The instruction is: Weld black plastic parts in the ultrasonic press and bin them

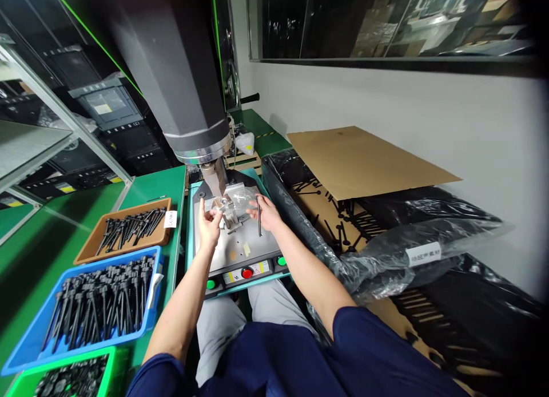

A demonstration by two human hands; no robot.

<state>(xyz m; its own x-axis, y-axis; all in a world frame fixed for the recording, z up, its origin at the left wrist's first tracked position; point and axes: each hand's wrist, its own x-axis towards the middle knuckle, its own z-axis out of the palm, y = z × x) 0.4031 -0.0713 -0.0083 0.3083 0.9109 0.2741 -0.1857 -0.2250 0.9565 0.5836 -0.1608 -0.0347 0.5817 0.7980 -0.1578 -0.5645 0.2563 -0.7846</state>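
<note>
My right hand (270,215) holds a thin black rod (259,219) upright between thumb and fingers, at the right of the metal fixture (230,218). At the fixture's left side is my left hand (209,227), its index finger raised and its thumb and other fingers pinched close to the metal. Whatever the left fingers grip is too small to make out. Directly above the fixture hangs the metal tool head (213,177) of a large grey machine (189,82). Clear plastic (243,198) sits on the fixture between my hands.
Left, a brown tray (81,254), a blue bin (26,351) and a green bin (114,368) hold black parts. The machine base's front carries a red button (247,273) and green buttons (210,284). At right, cardboard (369,162) lies over a plastic-lined box of black rods.
</note>
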